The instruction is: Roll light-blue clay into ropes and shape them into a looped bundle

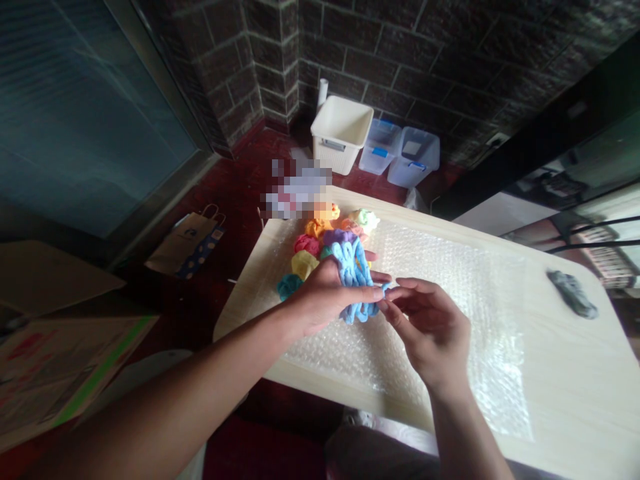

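A looped bundle of light blue yarn-like cord point(354, 280) is in my left hand point(330, 293), whose thumb presses across its front while the fingers pass behind. My right hand point(430, 327) pinches a short end of the same cord beside the left thumb tip. Both hands are above a sheet of bubble wrap point(350, 357) on the table. Just beyond the left hand lie several coloured bundles, among them a red one point(307, 245), a yellow one point(304, 264), a teal one point(289, 287) and an orange one point(318, 228). The left hand partly hides this group.
A grey bundle point(573, 293) lies on the right of the pale table point(565, 360). Past the far edge stand a white bin point(343, 127) and two clear boxes point(414, 157). At left are a paper bag point(187, 243) and a cardboard box point(60, 373).
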Available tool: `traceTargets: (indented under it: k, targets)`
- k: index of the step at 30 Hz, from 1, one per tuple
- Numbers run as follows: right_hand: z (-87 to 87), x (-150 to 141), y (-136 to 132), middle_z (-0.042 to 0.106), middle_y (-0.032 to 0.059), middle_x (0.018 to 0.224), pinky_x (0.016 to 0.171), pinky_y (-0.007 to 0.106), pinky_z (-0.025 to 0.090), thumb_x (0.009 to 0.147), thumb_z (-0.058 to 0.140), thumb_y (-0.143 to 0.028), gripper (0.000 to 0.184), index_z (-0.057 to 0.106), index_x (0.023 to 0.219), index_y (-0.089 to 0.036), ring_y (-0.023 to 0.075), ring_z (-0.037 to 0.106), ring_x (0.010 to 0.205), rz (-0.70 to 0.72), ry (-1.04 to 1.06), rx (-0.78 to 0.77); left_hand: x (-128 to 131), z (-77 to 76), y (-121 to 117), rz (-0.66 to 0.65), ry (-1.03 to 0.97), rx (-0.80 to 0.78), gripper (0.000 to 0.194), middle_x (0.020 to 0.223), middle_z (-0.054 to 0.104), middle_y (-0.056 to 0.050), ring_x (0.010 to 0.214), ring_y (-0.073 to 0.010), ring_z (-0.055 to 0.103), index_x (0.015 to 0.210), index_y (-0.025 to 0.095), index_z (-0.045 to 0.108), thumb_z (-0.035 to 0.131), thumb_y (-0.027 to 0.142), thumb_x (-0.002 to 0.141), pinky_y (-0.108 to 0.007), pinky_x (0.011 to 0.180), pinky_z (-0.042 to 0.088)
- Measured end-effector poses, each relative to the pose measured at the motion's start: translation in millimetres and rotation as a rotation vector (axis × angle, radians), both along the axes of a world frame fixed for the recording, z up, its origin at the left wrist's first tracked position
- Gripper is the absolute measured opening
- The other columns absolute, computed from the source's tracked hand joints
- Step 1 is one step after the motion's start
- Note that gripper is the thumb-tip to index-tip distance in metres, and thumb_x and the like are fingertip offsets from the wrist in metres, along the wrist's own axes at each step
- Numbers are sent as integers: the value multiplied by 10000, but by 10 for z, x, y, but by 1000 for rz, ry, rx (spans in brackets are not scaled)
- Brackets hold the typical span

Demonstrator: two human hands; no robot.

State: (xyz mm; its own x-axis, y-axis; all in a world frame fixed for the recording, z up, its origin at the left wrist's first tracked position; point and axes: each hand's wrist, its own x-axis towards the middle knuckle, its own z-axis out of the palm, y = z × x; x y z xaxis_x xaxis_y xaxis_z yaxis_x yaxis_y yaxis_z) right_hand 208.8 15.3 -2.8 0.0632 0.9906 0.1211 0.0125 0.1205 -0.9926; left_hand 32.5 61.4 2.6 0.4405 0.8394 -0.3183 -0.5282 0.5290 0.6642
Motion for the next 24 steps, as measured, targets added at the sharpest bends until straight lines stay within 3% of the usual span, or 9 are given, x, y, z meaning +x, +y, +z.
traceTargets:
  k: [7,11,19,24]
  targets:
    - [-29,-3,-33,806,39,966,692,281,614,864,855,-158,346,748,1177,-260,172,755,817,13,-107,16,18,-12,-28,38,24,13,556,1079,766,-112,1000,-275,781,1182,143,622,889,72,700,-431,942,605]
    - [-38,3,-45,806,49,995,688,304,616,878,845,-179,333,747,1184,-270,190,759,844,13,-145,17,18,-15,-19,76,44,19,517,1137,734,-106,1022,-257,766,1129,139,657,881,50,671,-388,896,623]
    - [-30,-20,-43,805,62,1006,694,312,605,882,844,-205,288,746,1150,-247,190,754,831,10,-180,20,17,-54,-30,85,66,11,563,967,739,-47,832,-154,734,1202,140,681,886,65,683,-276,770,590]
    - [-40,-6,-38,753,27,872,632,284,551,882,859,-298,299,719,1139,-234,169,706,745,-55,-207,-49,36,-22,-24,133,36,-11,696,1014,740,-53,896,-194,754,1295,181,627,895,54,665,-323,822,593]
